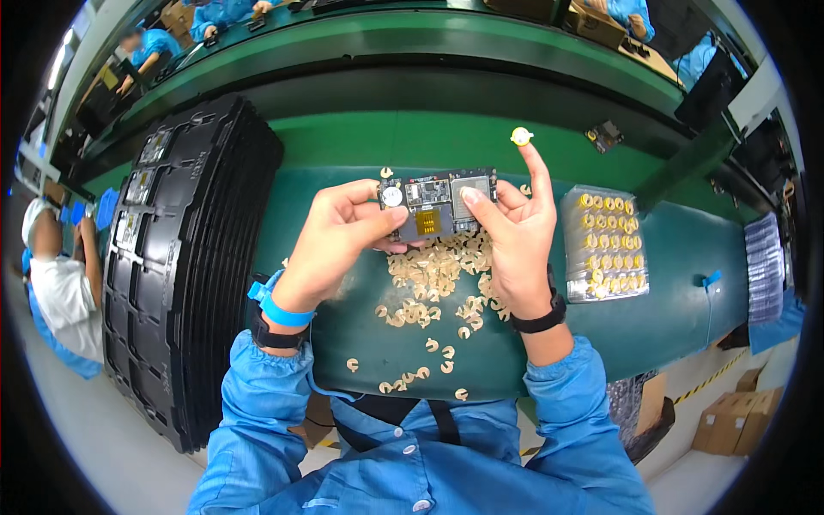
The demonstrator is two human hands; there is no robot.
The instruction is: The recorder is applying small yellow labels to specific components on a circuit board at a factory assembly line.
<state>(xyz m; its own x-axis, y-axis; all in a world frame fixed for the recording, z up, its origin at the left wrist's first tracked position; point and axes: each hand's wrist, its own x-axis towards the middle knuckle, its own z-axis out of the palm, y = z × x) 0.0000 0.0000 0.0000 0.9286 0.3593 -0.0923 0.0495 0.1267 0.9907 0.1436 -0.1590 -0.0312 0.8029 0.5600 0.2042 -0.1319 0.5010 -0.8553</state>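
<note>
A dark circuit board (pixel 433 190) is held up over the table between my two hands. My left hand (pixel 335 236) pinches its left end, the thumb beside a round silver disc (pixel 392 196) on the board. On the right end, the thumb of my right hand (pixel 525 236) presses near a metal shield, with fingers behind. My right index finger points up, and a small coin cell with yellow tabs (pixel 521 136) rests at its tip. Beneath the board lies a loose heap of cream C-shaped pieces (pixel 433 273); several are scattered toward the table's front edge.
Right of my hands, a clear plastic tray (pixel 577 290) holds rows of yellow-tabbed coin cells. Tall stacked black trays (pixel 193 257) stand at the left. Another circuit board (pixel 605 136) lies at the back right. Clear trays (pixel 764 266) are stacked far right. Other people work beyond the bench.
</note>
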